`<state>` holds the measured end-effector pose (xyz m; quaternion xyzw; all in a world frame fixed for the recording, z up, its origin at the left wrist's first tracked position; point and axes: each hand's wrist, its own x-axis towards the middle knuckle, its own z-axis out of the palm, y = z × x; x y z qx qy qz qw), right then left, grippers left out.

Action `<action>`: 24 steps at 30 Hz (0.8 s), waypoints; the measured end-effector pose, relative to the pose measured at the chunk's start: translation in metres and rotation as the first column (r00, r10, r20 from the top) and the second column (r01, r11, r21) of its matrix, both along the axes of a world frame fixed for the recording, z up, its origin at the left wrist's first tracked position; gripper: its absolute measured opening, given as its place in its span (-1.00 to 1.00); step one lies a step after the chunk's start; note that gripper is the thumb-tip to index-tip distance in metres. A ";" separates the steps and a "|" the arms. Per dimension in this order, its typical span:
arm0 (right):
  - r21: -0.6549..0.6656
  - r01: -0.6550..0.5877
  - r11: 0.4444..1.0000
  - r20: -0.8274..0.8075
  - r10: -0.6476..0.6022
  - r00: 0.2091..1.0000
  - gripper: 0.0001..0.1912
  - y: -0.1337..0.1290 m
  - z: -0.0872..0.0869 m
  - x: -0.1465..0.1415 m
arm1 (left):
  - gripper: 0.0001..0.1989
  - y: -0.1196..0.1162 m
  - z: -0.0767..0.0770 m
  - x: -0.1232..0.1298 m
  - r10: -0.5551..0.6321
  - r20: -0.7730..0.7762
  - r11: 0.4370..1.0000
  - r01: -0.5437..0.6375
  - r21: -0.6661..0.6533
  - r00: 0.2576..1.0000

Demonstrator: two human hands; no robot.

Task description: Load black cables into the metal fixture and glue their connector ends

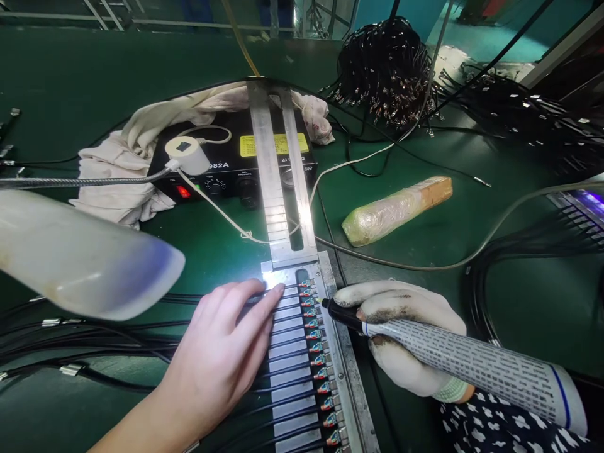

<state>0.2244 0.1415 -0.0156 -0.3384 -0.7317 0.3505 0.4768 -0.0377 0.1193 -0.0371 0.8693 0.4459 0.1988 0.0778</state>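
Gripping the printed tube [472,362], my gloved right fingers [401,305] close around its black nozzle, tip right by the top connectors [310,302] on the metal fixture [289,412]. White tube, dense dark print, blue line near its wide end. Black cables [289,371] lie side by side across the fixture, coloured wires bared at their ends. My bare left fingers [259,308] curl narrowly over the upper cables; can't tell if they pinch one. Green table [226,248] underneath, glare on the metal, control box [221,182] beyond, metal rails [155,24] at the back.
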 end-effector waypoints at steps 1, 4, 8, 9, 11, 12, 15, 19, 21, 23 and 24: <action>-0.003 0.000 1.000 0.001 0.000 1.000 -0.80 0.000 0.000 0.000 | -0.58 0.000 0.000 0.000 -0.001 0.002 1.000 0.001 0.001 1.000; 0.001 0.007 1.000 -0.002 -0.007 1.000 -0.80 0.000 -0.001 0.000 | -0.58 0.001 -0.001 0.001 -0.003 0.007 1.000 0.003 0.001 1.000; 0.009 0.004 1.000 -0.002 -0.004 1.000 -0.80 0.001 0.000 0.000 | -0.58 0.001 -0.001 0.001 -0.001 0.007 1.000 0.000 0.004 1.000; 0.004 0.003 1.000 0.002 -0.003 1.000 -0.81 0.001 0.001 0.000 | -0.58 0.002 -0.001 0.001 0.000 0.006 1.000 0.000 0.006 1.000; 0.000 0.011 1.000 -0.001 -0.011 1.000 -0.83 0.002 0.002 0.000 | -0.59 0.002 0.000 0.001 -0.001 0.006 1.000 0.000 0.011 1.000; 0.000 0.019 1.000 -0.007 -0.019 1.000 -0.83 0.003 0.002 -0.001 | -0.59 0.002 0.000 0.001 -0.002 0.006 1.000 0.002 0.011 1.000; 0.009 0.031 0.999 -0.016 -0.031 0.999 -0.83 0.004 0.003 -0.002 | -0.58 0.001 0.000 0.001 -0.002 0.000 1.000 0.002 0.004 1.000; 0.016 0.035 0.999 -0.015 -0.035 0.999 -0.81 0.004 0.002 -0.002 | -0.58 0.000 -0.001 0.001 -0.003 0.006 1.000 0.003 0.005 1.000; 0.010 0.035 0.999 -0.033 -0.034 0.999 -0.82 0.004 0.000 -0.003 | -0.58 0.000 -0.002 0.001 0.003 0.010 1.000 -0.003 0.003 1.000; 0.004 0.032 0.999 -0.048 -0.032 0.998 -0.82 0.004 -0.002 -0.003 | -0.58 0.001 -0.002 0.001 0.006 0.009 1.000 -0.006 0.001 1.000; 0.001 0.033 0.999 -0.055 -0.033 0.998 -0.82 0.004 -0.003 -0.003 | -0.58 0.001 -0.002 0.001 0.004 0.008 1.000 -0.004 0.000 1.000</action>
